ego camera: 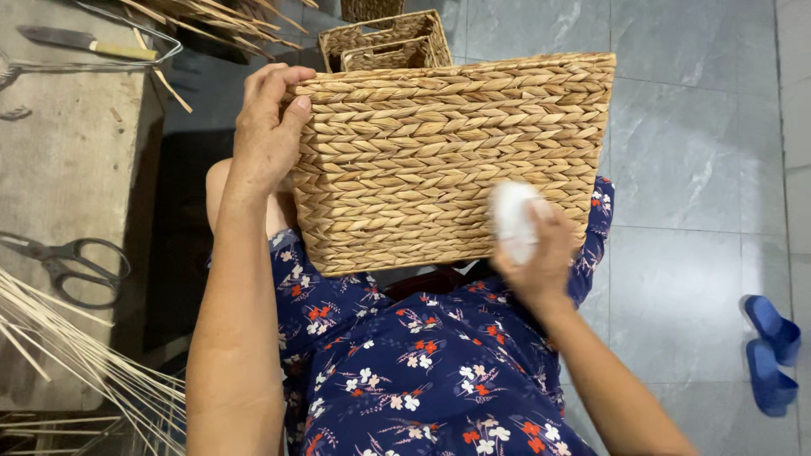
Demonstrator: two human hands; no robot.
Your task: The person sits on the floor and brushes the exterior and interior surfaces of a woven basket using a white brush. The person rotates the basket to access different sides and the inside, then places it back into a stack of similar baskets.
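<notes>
Woven basket held across the lap

Straw-coloured and tightly plaited, the rectangular basket (456, 160) lies tipped on its side across the person's knees, over a dark blue dress (405, 371) printed with small red and white flowers. From the head camera, the left hand (269, 127) grips the basket's upper left corner, thumb on the near face and fingers curled over the edge. The right hand (536, 253) is closed around a white wad (514, 215), cloth or paper I cannot tell, blurred, and presses it against the basket's lower right face. On the worn board at the left lie black-handled scissors (72, 266), with a fan of thin pale reeds (76, 355) below them and a knife (80, 42) near the top. Behind the basket stands a smaller woven basket (384, 42) on the grey tiled floor (693, 169). A pair of blue slippers (770, 355) sits at the right edge
</notes>
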